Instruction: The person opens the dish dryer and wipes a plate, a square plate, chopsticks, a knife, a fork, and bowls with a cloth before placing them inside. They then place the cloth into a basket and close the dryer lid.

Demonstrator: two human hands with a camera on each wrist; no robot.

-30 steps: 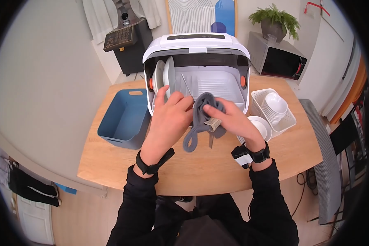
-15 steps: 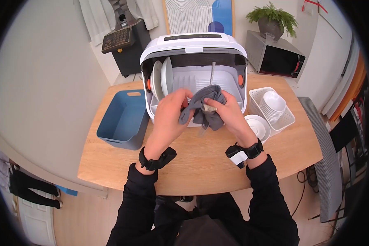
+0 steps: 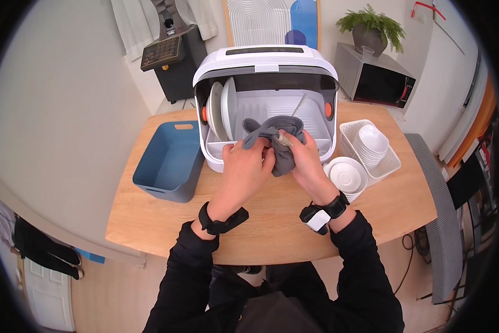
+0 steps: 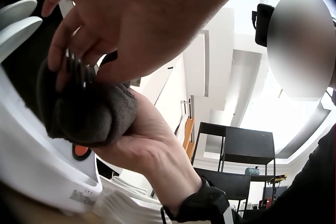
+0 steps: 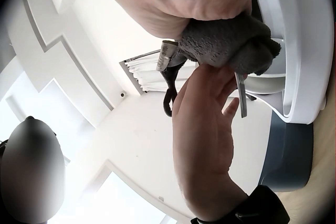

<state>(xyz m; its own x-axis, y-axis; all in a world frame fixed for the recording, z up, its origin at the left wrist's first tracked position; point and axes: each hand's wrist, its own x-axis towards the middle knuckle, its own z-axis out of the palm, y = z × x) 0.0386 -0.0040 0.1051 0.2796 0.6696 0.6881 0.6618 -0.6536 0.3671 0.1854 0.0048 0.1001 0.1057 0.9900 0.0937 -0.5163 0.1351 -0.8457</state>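
Observation:
A dark grey cloth (image 3: 285, 152) is bunched in my right hand (image 3: 307, 164), held in front of the white dish cabinet. The cloth is wrapped around a metal fork (image 3: 300, 104), whose handle sticks up past it toward the cabinet. In the left wrist view, the fork's tines (image 4: 79, 71) show between the fingers of my left hand (image 3: 246, 169), which pinches that end. A loop of the cloth hangs over to the left, above the left hand. The fork's middle is hidden inside the cloth.
Two plates (image 3: 228, 111) stand upright on the left inside the open dish cabinet (image 3: 210, 150). A blue bin (image 3: 169, 158) is left of it. On the right are a white basket (image 3: 393, 161) with stacked bowls (image 3: 371, 145) and a stack of saucers (image 3: 346, 176).
Both hands have turned the fork and cloth; the fork's handle now leans up to the right. The left hand has moved in to the fork's tine end, below the cloth.

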